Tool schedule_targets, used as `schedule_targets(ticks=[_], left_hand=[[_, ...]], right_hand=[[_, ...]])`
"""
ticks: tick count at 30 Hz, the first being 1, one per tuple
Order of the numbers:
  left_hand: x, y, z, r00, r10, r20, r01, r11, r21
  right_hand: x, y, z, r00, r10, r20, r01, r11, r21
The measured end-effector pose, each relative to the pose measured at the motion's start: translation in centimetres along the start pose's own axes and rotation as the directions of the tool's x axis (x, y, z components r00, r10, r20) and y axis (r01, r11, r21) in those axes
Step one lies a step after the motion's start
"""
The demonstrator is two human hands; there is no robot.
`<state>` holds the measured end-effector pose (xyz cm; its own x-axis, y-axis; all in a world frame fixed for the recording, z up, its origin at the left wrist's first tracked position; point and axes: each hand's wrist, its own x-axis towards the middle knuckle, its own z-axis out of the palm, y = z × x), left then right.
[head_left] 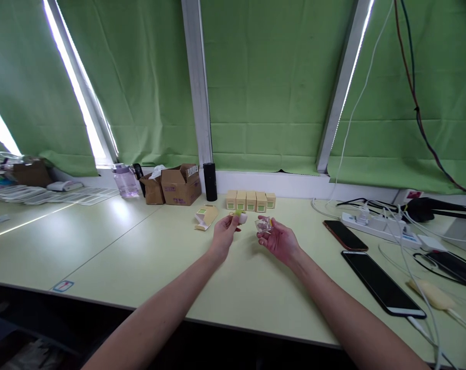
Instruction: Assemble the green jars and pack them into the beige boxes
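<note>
My left hand [226,232] is closed on a small white cup-shaped piece [242,218] with a green top, too small to name for certain. Close by on the right, my right hand [280,240] pinches a small clear plastic packet [263,224] with something inside that I cannot make out. Both hands are above the table, a short gap apart. An opened small cardboard box [206,217] lies flattened left of my left hand. Behind the hands stand several small tan boxes [251,201] with green labels, in a row.
A black cylinder [210,182], cardboard cartons [181,185] and a lilac water jug [125,181] stand along the back. At right lie a phone [345,235], a larger black-screened device [383,282], a power strip [379,227] and loose cables. Green blinds [267,87] hang behind the table.
</note>
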<state>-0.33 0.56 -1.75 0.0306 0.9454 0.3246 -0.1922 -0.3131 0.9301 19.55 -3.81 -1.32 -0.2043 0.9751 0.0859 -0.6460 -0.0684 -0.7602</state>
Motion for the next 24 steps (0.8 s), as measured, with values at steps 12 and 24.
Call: schedule_targets(ticks=[12, 24], left_hand=[[-0.2, 0.1, 0.1, 0.998, 0.031, 0.045, -0.030, 0.999, -0.033], [-0.6, 0.4, 0.2, 0.998, 0.035, 0.059, -0.038, 0.998, 0.050]], right_hand=[[-0.9, 0.7, 1.5, 0.984, -0.175, -0.033, 0.147, 0.903, -0.403], [-0.5, 1.9, 0.7, 0.992, -0.124, -0.036, 0.097, 0.899, -0.428]])
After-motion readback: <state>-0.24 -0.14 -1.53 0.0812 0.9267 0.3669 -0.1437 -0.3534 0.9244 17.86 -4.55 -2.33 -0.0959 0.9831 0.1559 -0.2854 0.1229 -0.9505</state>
